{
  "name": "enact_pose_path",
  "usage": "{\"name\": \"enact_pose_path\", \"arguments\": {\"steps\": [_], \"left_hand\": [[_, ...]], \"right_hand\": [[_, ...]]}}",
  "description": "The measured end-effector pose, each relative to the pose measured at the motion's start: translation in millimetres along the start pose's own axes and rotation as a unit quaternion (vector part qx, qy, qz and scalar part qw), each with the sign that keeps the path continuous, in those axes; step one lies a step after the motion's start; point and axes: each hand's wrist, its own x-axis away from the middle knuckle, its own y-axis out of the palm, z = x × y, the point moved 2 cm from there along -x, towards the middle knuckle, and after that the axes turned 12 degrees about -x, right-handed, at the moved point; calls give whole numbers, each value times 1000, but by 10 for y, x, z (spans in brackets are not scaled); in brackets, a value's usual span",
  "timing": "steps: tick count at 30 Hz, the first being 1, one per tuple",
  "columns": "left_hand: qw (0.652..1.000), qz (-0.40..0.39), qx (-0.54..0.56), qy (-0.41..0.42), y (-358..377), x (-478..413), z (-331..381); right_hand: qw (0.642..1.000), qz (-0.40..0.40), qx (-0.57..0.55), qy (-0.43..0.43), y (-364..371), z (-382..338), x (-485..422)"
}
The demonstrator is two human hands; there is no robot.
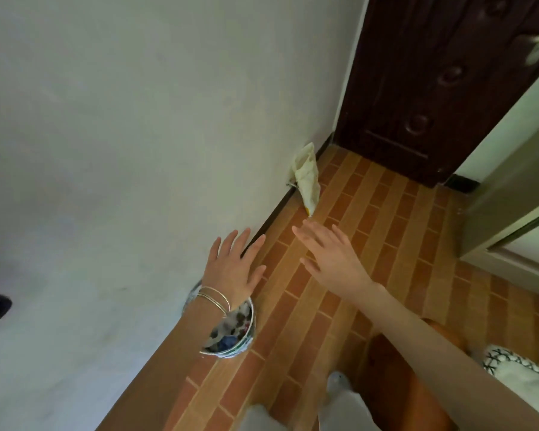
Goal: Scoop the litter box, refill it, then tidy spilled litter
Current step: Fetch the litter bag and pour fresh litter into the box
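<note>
Bag (307, 177): a cream sack, crumpled and folded over at the top, with a yellow patch at its lower corner; it leans on the wall (137, 119) at the baseboard (274, 213), just short of the door; probably the refill litter, though no print can be read
Handling: it slumps and creases, so it looks part empty and soft-sided; loose grains inside would shift and make it sag if lifted by one corner; likely fairly light now, but that is a guess
Where to take hold: the rolled top with one hand and the bottom with the other, keeping the mouth up so nothing spills
Litter box: not in view
Left hand (235, 269): stretched forward, palm down, fingers straight and spread, holding nothing; thin silver bangles (213, 298) on the wrist
Right hand (332, 253): also reaching, fingers straight and apart, empty, its fingertips near the bag's lower corner but not touching
Bin (231, 334): small, round, pale-rimmed, against the wall under the left wrist, full of mixed scraps
Floor (371, 244): smooth tiles in a brick pattern, orange and tan
Door (433, 73): dark carved wood, shut
Cushion (517, 371): white with a black leafy trim, at the lower right
</note>
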Motion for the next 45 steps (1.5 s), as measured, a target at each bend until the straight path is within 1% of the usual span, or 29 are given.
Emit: {"name": "enact_pose_path", "arguments": {"steps": [6, 11, 13, 18, 22, 27, 33, 38, 45], "left_hand": [[1000, 19, 18, -7, -181, -570, 545], [997, 61, 26, -29, -310, -977, 934], [997, 70, 25, -31, -368, -1120, 1041], [997, 66, 19, -44, -470, -1434, 1167], [997, 67, 26, -36, -410, -1692, 1190], [998, 46, 33, -3, -159, -2053, 1186], [999, 29, 36, 12, -128, -2758, 956], [998, 37, 49, 28, -77, -3262, 816], [995, 53, 67, 43, 103, -3740, 746]], "right_hand": [[999, -32, 19, 1, -400, 781, -81], [999, -39, 26, -5, -707, 1360, -158], [999, -45, 26, -10, -803, 1532, -200], [998, -54, 14, -8, -946, 1868, -361], [998, -63, 8, 12, -922, 2087, -564], [996, -80, -6, 25, -711, 2310, -832], [995, -88, 1, 43, -757, 2578, -1422], [995, -85, -3, 59, -787, 2773, -1863], [993, -103, -12, 56, -773, 3135, -2291]]}}
